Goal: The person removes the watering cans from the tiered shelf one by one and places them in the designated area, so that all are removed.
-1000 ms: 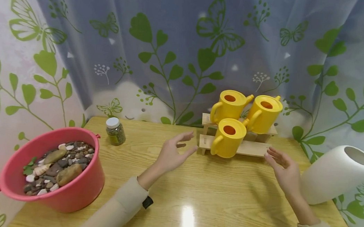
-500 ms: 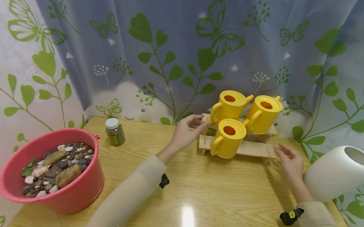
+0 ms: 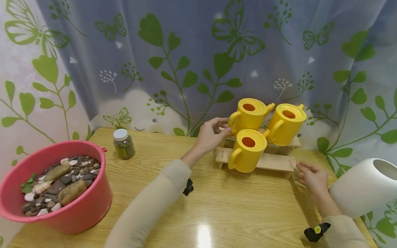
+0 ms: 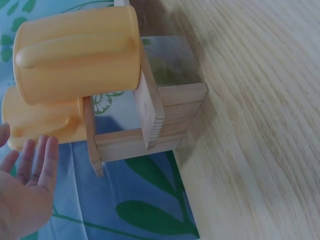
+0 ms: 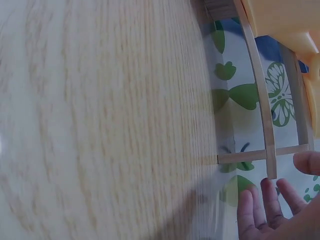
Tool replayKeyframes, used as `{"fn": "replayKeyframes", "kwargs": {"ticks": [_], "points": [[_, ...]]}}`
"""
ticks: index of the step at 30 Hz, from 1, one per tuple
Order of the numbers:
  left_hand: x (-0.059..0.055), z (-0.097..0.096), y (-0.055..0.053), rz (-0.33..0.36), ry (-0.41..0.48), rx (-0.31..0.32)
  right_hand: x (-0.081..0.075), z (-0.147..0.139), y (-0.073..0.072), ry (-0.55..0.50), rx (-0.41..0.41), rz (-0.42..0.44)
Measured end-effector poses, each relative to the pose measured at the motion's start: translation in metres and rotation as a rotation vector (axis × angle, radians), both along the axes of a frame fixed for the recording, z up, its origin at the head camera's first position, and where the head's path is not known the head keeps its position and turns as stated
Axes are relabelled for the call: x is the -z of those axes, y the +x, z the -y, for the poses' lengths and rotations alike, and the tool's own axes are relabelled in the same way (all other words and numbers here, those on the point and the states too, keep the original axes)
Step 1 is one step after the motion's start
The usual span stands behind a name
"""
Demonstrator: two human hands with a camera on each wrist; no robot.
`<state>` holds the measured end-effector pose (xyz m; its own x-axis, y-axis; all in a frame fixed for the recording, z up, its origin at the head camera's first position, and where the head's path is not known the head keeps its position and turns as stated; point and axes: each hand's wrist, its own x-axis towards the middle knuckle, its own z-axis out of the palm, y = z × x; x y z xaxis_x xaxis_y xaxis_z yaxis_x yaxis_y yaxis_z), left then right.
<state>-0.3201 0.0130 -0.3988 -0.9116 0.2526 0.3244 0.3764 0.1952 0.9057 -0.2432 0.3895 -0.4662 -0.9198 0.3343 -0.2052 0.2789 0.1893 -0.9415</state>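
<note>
Three yellow watering cans stand on a small two-step wooden stand (image 3: pixel 276 163). The front can (image 3: pixel 252 154) is on the lower step; the back-left can (image 3: pixel 250 117) and back-right can (image 3: pixel 287 125) are on the upper one. My left hand (image 3: pixel 209 136) is at the upper step's left end, close to the back-left can. Its fingers look fairly straight in the left wrist view, and no grip shows. My right hand (image 3: pixel 314 180) is by the lower step's right end. In the right wrist view its fingers are extended, with fingertips at or very near the plank's end (image 5: pixel 271 167); contact is unclear.
A pink bucket (image 3: pixel 93 201) of stones and shells stands on the left. Behind it is a white-lidded jar (image 3: pixel 124 146). A white vase (image 3: pixel 365 187) stands close to my right forearm. A patterned curtain (image 3: pixel 189 44) hangs behind the wooden table (image 3: pixel 165 220).
My left hand has moved right and up to the stand's left end. My right hand has shifted slightly around the right end. The watering cans and stand stay in place.
</note>
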Motion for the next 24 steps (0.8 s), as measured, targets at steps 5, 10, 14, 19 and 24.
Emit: {"fn": "replayKeyframes", "kwargs": {"ticks": [5, 10, 14, 19, 24], "points": [[-0.001, -0.005, -0.005, -0.001, 0.002, -0.020, 0.001, -0.005, 0.003, -0.044, -0.043, 0.023], [-0.004, -0.010, -0.012, -0.011, 0.023, -0.053, 0.004, -0.007, 0.001, -0.021, -0.057, 0.036], [-0.006, -0.012, -0.016, 0.006, 0.016, -0.077, 0.004, -0.007, 0.001, -0.029, -0.061, 0.047], [-0.007, -0.016, -0.021, 0.012, -0.011, -0.091, 0.005, -0.007, 0.001, -0.017, -0.061, 0.047], [-0.008, -0.019, -0.025, 0.007, -0.027, -0.070, 0.006, -0.007, 0.000, -0.008, -0.062, 0.051]]}}
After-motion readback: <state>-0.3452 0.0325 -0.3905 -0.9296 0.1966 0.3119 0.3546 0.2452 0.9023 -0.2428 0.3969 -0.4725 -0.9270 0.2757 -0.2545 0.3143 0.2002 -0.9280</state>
